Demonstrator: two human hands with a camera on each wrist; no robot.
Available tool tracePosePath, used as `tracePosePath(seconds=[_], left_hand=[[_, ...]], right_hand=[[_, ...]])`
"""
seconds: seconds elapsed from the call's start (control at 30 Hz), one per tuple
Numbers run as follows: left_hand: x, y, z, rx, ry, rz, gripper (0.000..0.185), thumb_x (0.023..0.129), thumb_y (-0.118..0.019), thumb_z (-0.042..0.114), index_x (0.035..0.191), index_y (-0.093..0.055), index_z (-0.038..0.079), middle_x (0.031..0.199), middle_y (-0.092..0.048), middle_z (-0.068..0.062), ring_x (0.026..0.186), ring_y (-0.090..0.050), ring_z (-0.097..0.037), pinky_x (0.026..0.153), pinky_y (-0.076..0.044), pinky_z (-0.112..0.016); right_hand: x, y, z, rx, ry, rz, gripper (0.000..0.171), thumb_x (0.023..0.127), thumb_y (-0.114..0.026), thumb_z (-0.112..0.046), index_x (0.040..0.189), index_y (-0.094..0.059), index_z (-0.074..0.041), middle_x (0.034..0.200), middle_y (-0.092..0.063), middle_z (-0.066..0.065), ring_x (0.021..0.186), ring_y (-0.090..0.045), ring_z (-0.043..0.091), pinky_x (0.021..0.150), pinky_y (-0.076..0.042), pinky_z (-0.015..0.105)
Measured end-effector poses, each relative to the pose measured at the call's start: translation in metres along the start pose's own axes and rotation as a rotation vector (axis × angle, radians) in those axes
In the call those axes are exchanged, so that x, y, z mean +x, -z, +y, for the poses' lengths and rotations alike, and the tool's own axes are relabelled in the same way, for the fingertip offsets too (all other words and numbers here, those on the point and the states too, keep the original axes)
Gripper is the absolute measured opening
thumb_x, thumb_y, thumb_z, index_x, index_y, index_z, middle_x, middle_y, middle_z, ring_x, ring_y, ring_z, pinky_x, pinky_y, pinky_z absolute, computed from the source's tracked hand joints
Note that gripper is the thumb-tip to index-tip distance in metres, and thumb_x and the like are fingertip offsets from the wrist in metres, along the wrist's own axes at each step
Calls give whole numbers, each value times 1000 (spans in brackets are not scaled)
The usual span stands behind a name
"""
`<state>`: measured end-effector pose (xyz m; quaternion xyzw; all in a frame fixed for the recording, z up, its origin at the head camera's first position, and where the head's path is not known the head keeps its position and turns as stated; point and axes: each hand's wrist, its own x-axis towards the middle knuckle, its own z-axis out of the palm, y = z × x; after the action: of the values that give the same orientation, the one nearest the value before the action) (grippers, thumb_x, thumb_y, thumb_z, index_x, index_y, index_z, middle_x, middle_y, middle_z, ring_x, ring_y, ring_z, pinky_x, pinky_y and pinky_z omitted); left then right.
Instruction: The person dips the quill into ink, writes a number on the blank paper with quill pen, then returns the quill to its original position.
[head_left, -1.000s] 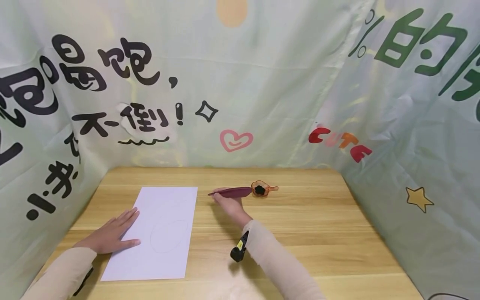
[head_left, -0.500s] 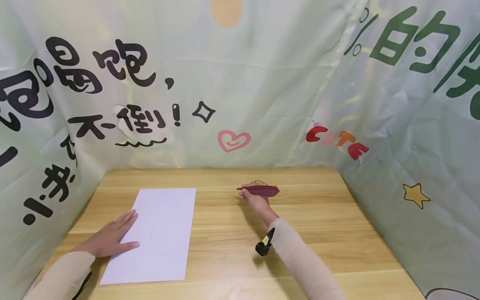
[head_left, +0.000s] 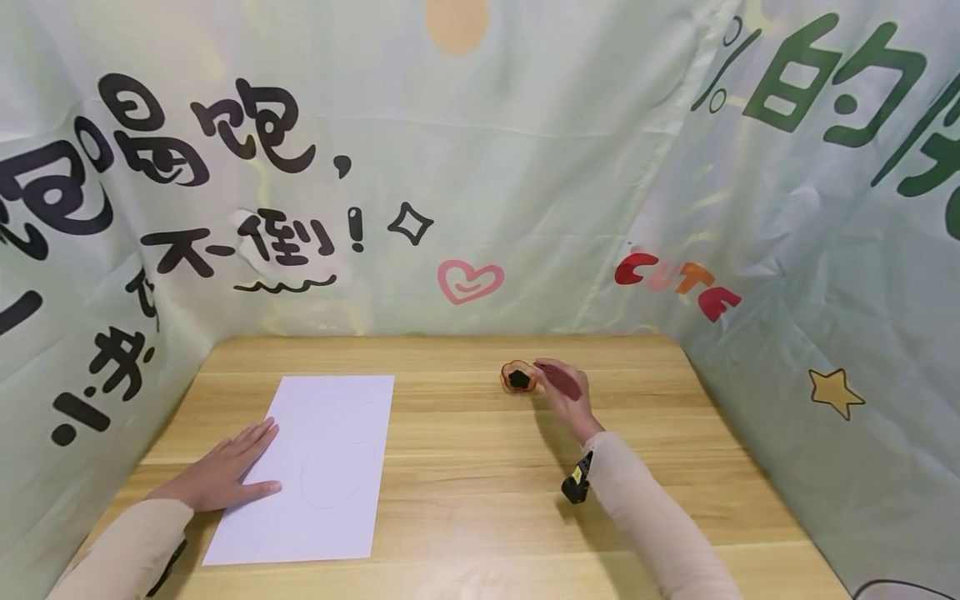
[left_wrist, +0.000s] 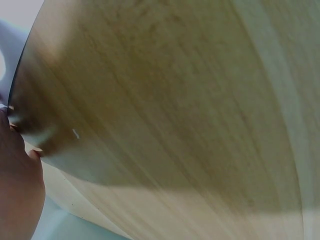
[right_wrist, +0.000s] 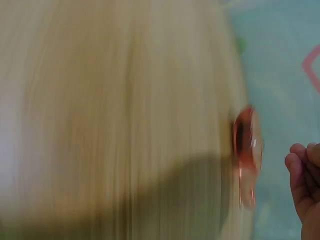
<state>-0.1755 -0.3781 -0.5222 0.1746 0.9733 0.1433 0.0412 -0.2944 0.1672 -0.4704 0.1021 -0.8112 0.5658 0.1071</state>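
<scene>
Both our hands work: left hand flat on paper; right hand pinches dark-red quill beside center-frame ink dish.

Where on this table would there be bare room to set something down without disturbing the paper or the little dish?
Bare wood spans the middle of the table, between the white sheet and the right hand. The right side toward the curtain and the front edge are also free. It is crowded at the orange dish, where that hand holds the dark red feather, and where the left hand rests on the sheet.
</scene>
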Motion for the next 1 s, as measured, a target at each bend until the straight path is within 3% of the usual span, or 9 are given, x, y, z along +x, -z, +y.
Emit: tracePosePath(seconds=[0.07,0.13,0.2,0.33,0.47,0.67,0.77,0.9,1.0], left_hand=[[0,-1,0,-2,-8,16,94,84,-62,58,150,-27,2,155,-23,-22,139,-23,-46,104,-21,-69],[-1,-3,-2,1,-28,42,93,84,-62,58,150,-27,3,155,-24,-22,140,-23,-45,104,-21,-69],[-2,-6,-3,4,-39,67,92,85,-61,58,151,-25,5,156,-23,-19,143,-18,-40,105,-20,-68],[-4,-10,-6,15,-76,105,90,87,-60,55,153,-21,9,158,-20,-15,147,-11,-29,106,-19,-68],[-4,-8,-3,23,-82,116,90,86,-62,55,152,-25,7,156,-24,-17,144,-18,-36,102,-22,-69],[-1,2,5,19,-15,38,93,84,-63,58,149,-29,1,154,-26,-22,139,-24,-46,104,-22,-69],[0,4,6,27,12,1,95,83,-62,61,149,-29,0,155,-25,-22,139,-24,-46,106,-21,-68],[0,4,5,15,31,-19,96,83,-61,62,149,-28,0,156,-23,-21,140,-22,-45,107,-20,-67],[0,4,6,16,30,-17,96,83,-61,62,149,-28,0,155,-23,-22,140,-23,-46,106,-20,-67]], right_hand=[[0,8,0,-132,107,24,24,92,-61,-2,111,-65,13,105,-66,31,92,-68,34,80,-56,36],[0,15,2,-308,178,45,22,91,-64,-8,108,-69,6,102,-70,24,91,-68,34,79,-55,40],[0,22,5,-314,207,42,23,91,-64,-9,108,-69,6,101,-70,23,90,-68,36,78,-55,46],[0,29,14,-302,274,29,23,90,-66,-9,106,-69,7,100,-70,23,87,-69,34,73,-57,37],[-1,32,21,-359,337,9,20,90,-64,-4,106,-70,6,98,-71,23,81,-70,33,67,-57,34],[4,34,31,-507,201,-30,26,90,-61,3,112,-71,-4,106,-70,20,76,-69,32,67,-57,40],[6,35,35,-487,135,-73,28,88,-62,5,112,-71,-5,107,-69,20,76,-69,30,64,-58,35],[7,35,40,-388,100,-124,27,88,-62,6,112,-70,-2,106,-70,19,80,-69,27,67,-58,29],[8,36,43,-204,1,-152,25,90,-57,6,112,-69,2,108,-69,20,94,-68,30,77,-57,28]])
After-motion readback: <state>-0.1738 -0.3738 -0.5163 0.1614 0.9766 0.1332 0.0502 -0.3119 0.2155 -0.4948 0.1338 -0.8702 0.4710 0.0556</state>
